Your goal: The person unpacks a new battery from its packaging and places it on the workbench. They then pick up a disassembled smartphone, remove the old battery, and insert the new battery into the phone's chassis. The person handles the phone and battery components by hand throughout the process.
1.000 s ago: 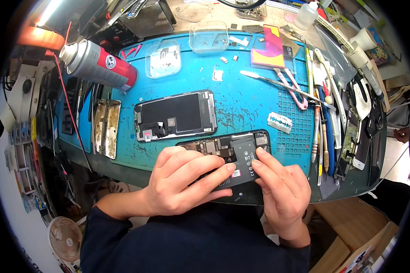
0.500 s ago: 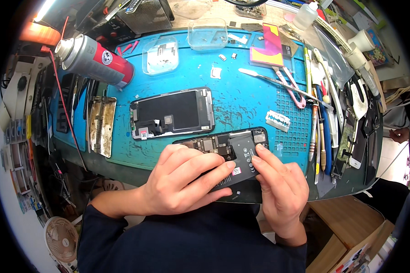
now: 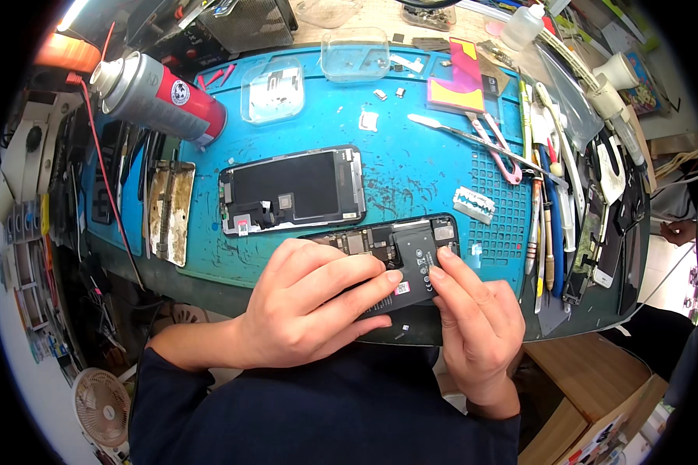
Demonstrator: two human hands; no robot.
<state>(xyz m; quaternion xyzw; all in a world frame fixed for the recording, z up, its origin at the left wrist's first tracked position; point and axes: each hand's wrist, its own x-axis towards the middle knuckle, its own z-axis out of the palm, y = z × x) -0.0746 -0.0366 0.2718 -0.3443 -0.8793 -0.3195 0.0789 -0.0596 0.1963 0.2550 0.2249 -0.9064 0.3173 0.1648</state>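
A black phone battery [image 3: 416, 262] with a small pinkish-white label lies over an opened phone body [image 3: 362, 242] at the mat's near edge. The body's circuit board shows beyond my fingers. My left hand [image 3: 306, 306] is closed around the battery's left side, thumb below and fingers above. From the right, my right hand [image 3: 482, 314] holds the battery's right edge with bent fingers pressed to it. The near part of the phone body is mostly hidden by the battery and both hands. Farther off lies a detached phone screen [image 3: 293, 190], inner side up.
A spray can [image 3: 163, 97] leans at the far left, near a clear plastic box [image 3: 273, 91] of small parts. Right of the phone lies a razor blade [image 3: 474, 204]. Scissors [image 3: 498, 151], a scalpel [image 3: 457, 138] and several tools crowd the right side.
The battery has turned slightly and sits more nearly in line with the phone body's right part. Both hands keep their hold and have barely moved.
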